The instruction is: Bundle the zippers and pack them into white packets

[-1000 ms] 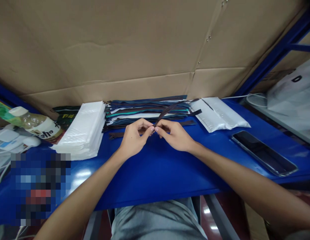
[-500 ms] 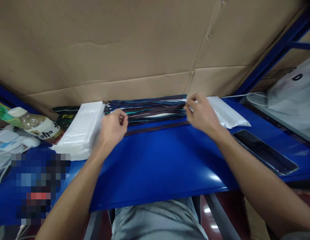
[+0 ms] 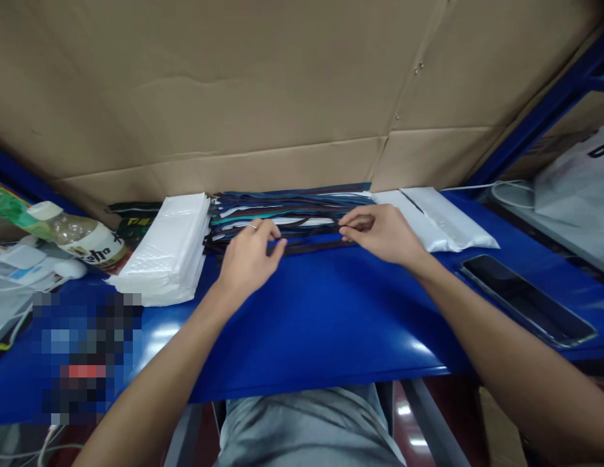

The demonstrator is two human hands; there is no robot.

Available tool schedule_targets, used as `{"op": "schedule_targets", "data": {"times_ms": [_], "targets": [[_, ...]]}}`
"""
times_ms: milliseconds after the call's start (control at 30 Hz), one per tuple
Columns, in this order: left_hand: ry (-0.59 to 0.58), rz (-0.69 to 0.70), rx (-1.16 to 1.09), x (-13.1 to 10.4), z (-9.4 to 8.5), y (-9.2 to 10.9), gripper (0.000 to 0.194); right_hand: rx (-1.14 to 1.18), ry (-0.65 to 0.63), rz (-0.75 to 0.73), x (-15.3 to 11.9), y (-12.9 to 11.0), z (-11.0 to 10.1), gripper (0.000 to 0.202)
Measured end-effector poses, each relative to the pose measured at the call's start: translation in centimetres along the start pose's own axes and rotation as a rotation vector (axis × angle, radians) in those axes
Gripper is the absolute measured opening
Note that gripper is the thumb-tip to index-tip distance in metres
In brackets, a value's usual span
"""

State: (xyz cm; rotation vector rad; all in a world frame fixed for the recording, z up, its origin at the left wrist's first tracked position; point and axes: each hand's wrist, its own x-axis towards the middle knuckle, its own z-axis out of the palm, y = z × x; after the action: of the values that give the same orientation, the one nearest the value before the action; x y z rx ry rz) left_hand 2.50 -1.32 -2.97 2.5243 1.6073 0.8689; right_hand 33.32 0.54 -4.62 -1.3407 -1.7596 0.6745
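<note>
A bundle of long flat strips point(image 3: 292, 200), mostly dark blue, brown and black with some teal and white, lies along the back of the blue table. My left hand point(image 3: 250, 254), a ring on one finger, hovers at the bundle's front edge; its thumb and forefinger are apart and nothing shows between them. On the right, the fingertips of my right hand point(image 3: 382, 233) are pinched together at a thin dark strip point(image 3: 324, 229) over the front of the bundle. Where exactly the strip ends in those fingers is hidden.
Left of the bundle are a stack of white plastic sleeves point(image 3: 165, 240) and a drink bottle point(image 3: 82, 237). White plastic packets point(image 3: 440, 217) and a phone point(image 3: 528, 299) lie to the right. A cardboard panel point(image 3: 224, 84) rises behind the blue table point(image 3: 311, 324).
Both hands have moved inward, closer together, and slightly nearer the table's front. My left hand's fingers have parted. The brown strip in front of the bundle now lies closer against it.
</note>
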Motion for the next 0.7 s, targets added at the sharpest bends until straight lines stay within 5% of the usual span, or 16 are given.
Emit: {"op": "schedule_targets", "data": {"times_ms": [167, 467, 567, 700], "targets": [[-0.162, 0.054, -0.139, -0.9, 1.5, 2.6, 0.024, 0.175, -0.011, -0.071, -1.8, -2.6, 2.8, 0.024], [-0.142, 0.136, -0.103, -1.1, 1.8, 2.8, 0.025, 0.176, -0.05, -0.139, -2.6, -3.8, 4.5, 0.022], [-0.095, 0.029, -0.113, -0.5, 0.5, 2.2, 0.021, 0.148, -0.018, -0.095, -2.0, -3.8, 3.0, 0.021], [0.036, -0.222, 0.025, 0.9, -3.4, -1.2, 0.007, -0.19, 0.202, 0.053, -0.8, -2.2, -2.5, 0.015]]}}
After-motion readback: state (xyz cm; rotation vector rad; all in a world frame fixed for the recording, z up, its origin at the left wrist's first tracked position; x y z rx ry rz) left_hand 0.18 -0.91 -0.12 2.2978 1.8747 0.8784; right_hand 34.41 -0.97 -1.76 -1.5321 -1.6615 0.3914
